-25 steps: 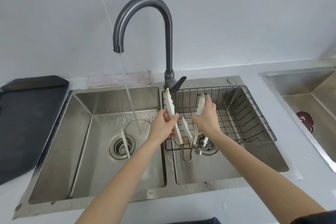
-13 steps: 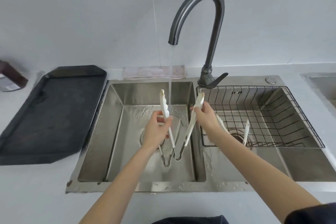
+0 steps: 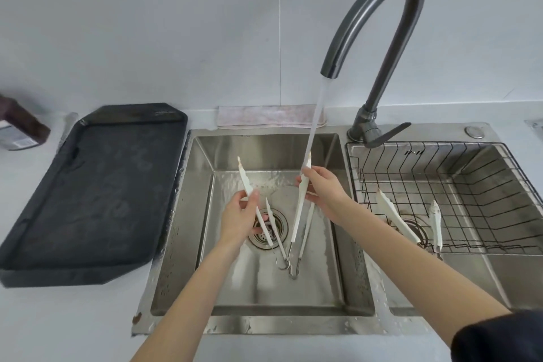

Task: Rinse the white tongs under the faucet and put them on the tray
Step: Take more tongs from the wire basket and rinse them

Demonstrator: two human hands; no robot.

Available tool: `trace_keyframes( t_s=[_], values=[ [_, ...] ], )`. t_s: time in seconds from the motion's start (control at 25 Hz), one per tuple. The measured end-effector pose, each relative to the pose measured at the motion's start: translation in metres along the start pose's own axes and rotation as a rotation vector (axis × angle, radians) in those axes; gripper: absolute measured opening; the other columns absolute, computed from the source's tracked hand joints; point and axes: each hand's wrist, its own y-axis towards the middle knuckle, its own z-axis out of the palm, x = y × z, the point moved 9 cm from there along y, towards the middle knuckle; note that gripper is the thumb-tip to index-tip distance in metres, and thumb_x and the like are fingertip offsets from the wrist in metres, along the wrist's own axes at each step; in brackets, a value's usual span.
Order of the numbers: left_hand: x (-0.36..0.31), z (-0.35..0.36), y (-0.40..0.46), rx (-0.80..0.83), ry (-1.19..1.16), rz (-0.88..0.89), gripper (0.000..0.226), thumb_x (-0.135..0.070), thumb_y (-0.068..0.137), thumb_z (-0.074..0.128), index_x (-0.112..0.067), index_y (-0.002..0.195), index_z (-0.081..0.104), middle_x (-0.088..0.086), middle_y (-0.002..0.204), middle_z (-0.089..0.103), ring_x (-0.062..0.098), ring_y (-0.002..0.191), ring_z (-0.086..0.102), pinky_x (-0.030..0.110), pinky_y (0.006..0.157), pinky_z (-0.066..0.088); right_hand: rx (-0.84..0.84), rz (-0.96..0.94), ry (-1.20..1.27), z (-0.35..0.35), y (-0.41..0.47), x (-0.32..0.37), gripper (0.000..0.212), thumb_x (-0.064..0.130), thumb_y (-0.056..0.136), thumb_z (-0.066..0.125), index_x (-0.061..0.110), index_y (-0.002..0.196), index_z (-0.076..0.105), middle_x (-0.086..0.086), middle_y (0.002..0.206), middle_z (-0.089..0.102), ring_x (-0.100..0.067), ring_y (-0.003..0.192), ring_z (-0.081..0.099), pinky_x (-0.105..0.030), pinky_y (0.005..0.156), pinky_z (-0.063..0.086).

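Left hand (image 3: 239,216) and right hand (image 3: 324,189) each gripped white tongs (image 3: 298,214); faucet (image 3: 379,38) water struck above the right.

The setting is a kitchen washing station: a stainless steel double-bowl sink (image 3: 379,314) is set into a pale bench (image 3: 73,317) against a plain white wall (image 3: 147,23). A dark gooseneck faucet (image 3: 382,9) with a side lever delivers running water into the left bowl, and a black wire basket (image 3: 470,185) sits in the right bowl. A black tray (image 3: 97,185) (shallow, raised rim) lies beside the sink, and a folded cloth (image 3: 264,116) rests behind it.
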Motion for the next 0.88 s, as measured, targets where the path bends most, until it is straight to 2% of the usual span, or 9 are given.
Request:
trace_keyframes(
  t_s=[0.12, 0.2, 0.24, 0.32, 0.4, 0.52, 0.64, 0.72, 0.88],
  values=[
    [0.007, -0.002, 0.010, 0.009, -0.019, -0.051, 0.035, -0.033, 0.093, 0.046, -0.012, 0.120, 0.050, -0.001, 0.080, 0.055, 0.015, 0.067, 0.064, 0.023, 0.049, 0.055, -0.005, 0.077, 0.085, 0.005, 0.012, -0.003, 0.019, 0.021, 0.095, 0.049, 0.005, 0.103, 0.056, -0.001, 0.078, 0.056, -0.011, 0.074, 0.057, -0.022, 0.068, 0.047],
    [0.010, -0.002, 0.016, 0.016, -0.016, -0.080, 0.034, -0.033, 0.093, 0.046, -0.009, 0.118, 0.051, -0.001, 0.079, 0.054, 0.014, 0.064, 0.063, 0.024, 0.051, 0.056, -0.008, 0.131, 0.183, 0.008, 0.017, -0.005, 0.019, 0.022, 0.094, 0.051, 0.008, 0.083, 0.057, -0.003, 0.074, 0.055, -0.013, 0.071, 0.056, -0.026, 0.072, 0.048],
    [0.012, -0.002, 0.018, 0.021, -0.016, -0.096, 0.035, -0.033, 0.094, 0.045, -0.007, 0.117, 0.052, -0.001, 0.078, 0.054, 0.014, 0.064, 0.062, 0.025, 0.052, 0.056, -0.008, 0.151, 0.230, 0.010, 0.019, -0.005, 0.020, 0.024, 0.094, 0.051, 0.010, 0.080, 0.055, -0.003, 0.071, 0.053, -0.013, 0.068, 0.054, -0.027, 0.071, 0.048],
    [0.015, 0.000, 0.022, 0.034, -0.031, -0.129, 0.036, -0.034, 0.094, 0.045, -0.005, 0.114, 0.054, -0.001, 0.078, 0.056, 0.013, 0.065, 0.063, 0.026, 0.055, 0.057, 0.027, 0.182, 0.314, 0.016, 0.021, -0.004, 0.022, 0.027, 0.094, 0.050, 0.012, 0.079, 0.052, -0.002, 0.062, 0.049, -0.012, 0.057, 0.048, -0.026, 0.064, 0.045],
    [0.017, 0.003, 0.023, 0.052, -0.044, -0.147, 0.031, -0.033, 0.095, 0.043, -0.010, 0.112, 0.053, -0.002, 0.080, 0.058, 0.012, 0.067, 0.064, 0.025, 0.055, 0.057, 0.069, 0.212, 0.422, 0.024, 0.024, -0.003, 0.025, 0.030, 0.095, 0.048, 0.012, 0.078, 0.050, 0.000, 0.054, 0.044, -0.011, 0.048, 0.042, -0.024, 0.059, 0.042],
    [0.021, 0.009, 0.021, 0.089, -0.093, -0.168, 0.019, -0.031, 0.096, 0.039, -0.018, 0.103, 0.050, -0.003, 0.084, 0.062, 0.012, 0.072, 0.065, 0.025, 0.057, 0.057, 0.083, 0.223, 0.512, 0.025, 0.028, 0.003, 0.027, 0.028, 0.096, 0.047, 0.012, 0.075, 0.050, 0.000, 0.057, 0.041, -0.012, 0.047, 0.041, -0.025, 0.056, 0.041],
    [0.022, 0.017, 0.020, 0.129, -0.128, -0.172, 0.021, -0.031, 0.097, 0.038, -0.022, 0.086, 0.054, -0.001, 0.088, 0.063, 0.014, 0.076, 0.066, 0.024, 0.054, 0.057, 0.126, 0.170, 0.478, 0.024, 0.024, 0.015, 0.026, 0.029, 0.096, 0.045, 0.014, 0.076, 0.051, 0.001, 0.058, 0.043, -0.011, 0.048, 0.043, -0.024, 0.056, 0.040],
    [0.020, 0.023, 0.019, 0.159, -0.145, -0.175, 0.022, -0.031, 0.097, 0.039, -0.022, 0.086, 0.055, 0.001, 0.090, 0.064, 0.015, 0.078, 0.065, 0.024, 0.054, 0.057, 0.159, 0.134, 0.446, 0.022, 0.017, 0.022, 0.025, 0.030, 0.097, 0.043, 0.014, 0.081, 0.054, 0.001, 0.062, 0.044, -0.012, 0.054, 0.042, -0.023, 0.058, 0.039],
    [0.020, 0.037, 0.019, 0.195, -0.132, -0.182, 0.026, -0.029, 0.098, 0.036, -0.017, 0.086, 0.056, 0.002, 0.085, 0.065, 0.018, 0.076, 0.065, 0.036, 0.072, 0.055, 0.256, 0.038, 0.405, 0.016, 0.009, 0.034, 0.020, 0.024, 0.098, 0.041, 0.018, 0.088, 0.057, 0.002, 0.069, 0.049, -0.012, 0.057, 0.048, -0.025, 0.056, 0.044]
  ],
)
